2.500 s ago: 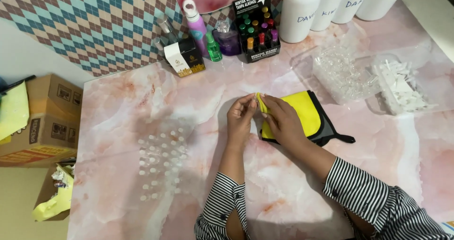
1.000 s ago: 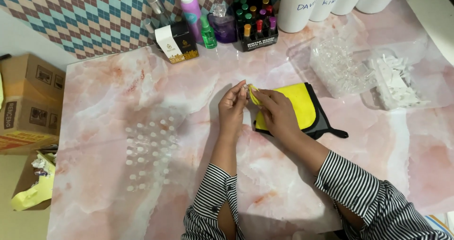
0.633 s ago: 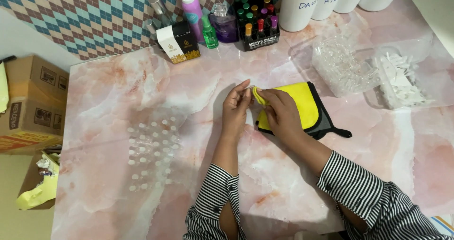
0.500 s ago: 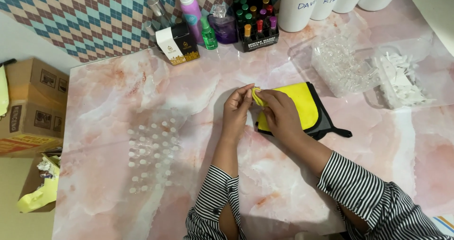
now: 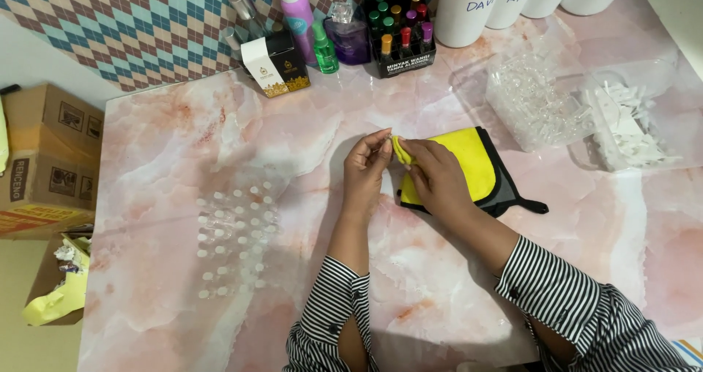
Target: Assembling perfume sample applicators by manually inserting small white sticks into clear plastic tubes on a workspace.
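Yellow cloth lies on the pink marble table, its near corner lifted. Left hand and right hand both pinch that corner between thumb and fingertips, other fingers curled, the right palm resting on the cloth.

Single head camera looks steeply down, near, onto the marble table.

A pink marbled surface fills most of the frame under soft, even light. A diamond-patterned backdrop spans the upper left. Cardboard boxes stand on the pale floor at the left edge.
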